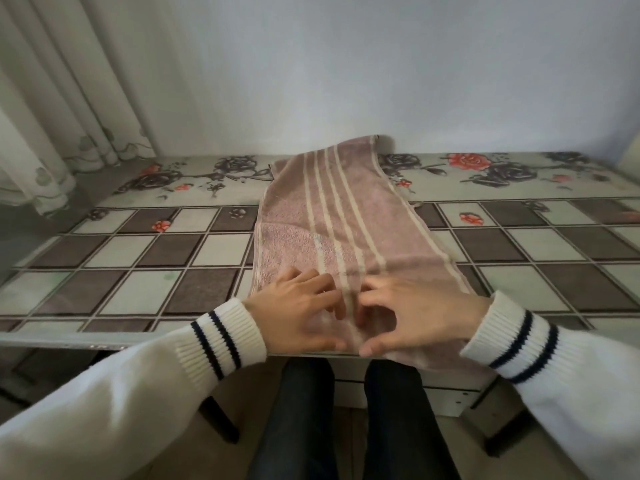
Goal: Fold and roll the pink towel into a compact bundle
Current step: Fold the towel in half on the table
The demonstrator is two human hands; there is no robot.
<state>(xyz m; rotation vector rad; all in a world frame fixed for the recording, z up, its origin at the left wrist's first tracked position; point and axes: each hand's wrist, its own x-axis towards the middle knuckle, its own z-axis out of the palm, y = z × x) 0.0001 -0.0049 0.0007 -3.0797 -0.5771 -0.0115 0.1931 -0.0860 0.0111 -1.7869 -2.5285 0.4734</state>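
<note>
Both hands are working the near end of the pink towel (332,233), side by side at the table's front edge: the left hand (298,311) is lying with fingers spread and lightly bent on the cloth, and the right hand (412,313) is curling its fingers into the fabric with the thumb reaching toward the hem, though whether either is truly pinching the edge is hard to tell. Beyond the fingertips the towel is stretching away as a long folded strip, cream stripes running lengthwise, its far end climbing slightly against the wall (346,71). To either side the tiled tablecloth (138,271) is showing. For a tight first turn, the thumbs should be tucking the hem under evenly across the width while the fingers are pressing down and rolling away, keeping both sides level so the roll is not coning
</note>
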